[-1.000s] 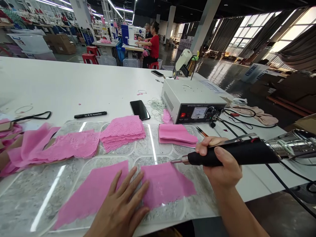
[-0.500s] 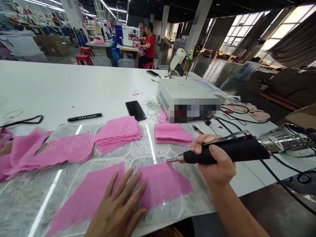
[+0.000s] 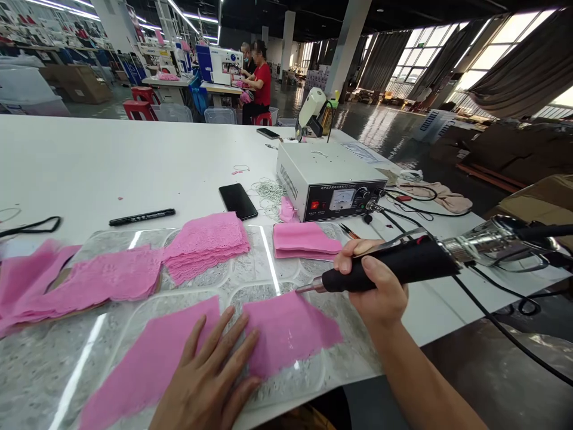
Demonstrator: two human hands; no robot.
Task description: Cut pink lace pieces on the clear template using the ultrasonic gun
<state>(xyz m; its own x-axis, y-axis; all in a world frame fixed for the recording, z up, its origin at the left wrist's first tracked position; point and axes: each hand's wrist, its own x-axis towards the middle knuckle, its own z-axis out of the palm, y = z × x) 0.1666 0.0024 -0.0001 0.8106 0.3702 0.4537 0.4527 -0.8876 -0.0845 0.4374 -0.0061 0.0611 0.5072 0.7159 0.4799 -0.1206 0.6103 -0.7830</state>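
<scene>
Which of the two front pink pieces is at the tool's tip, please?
It's the right piece: the tool's tip is at its far corner, away from the left piece.

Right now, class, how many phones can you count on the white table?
2: a near phone left of the grey box, and a far phone farther back. Others could be hidden.

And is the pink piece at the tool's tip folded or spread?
Spread: the pink piece lies flat on the marbled surface, no fold showing.
</scene>
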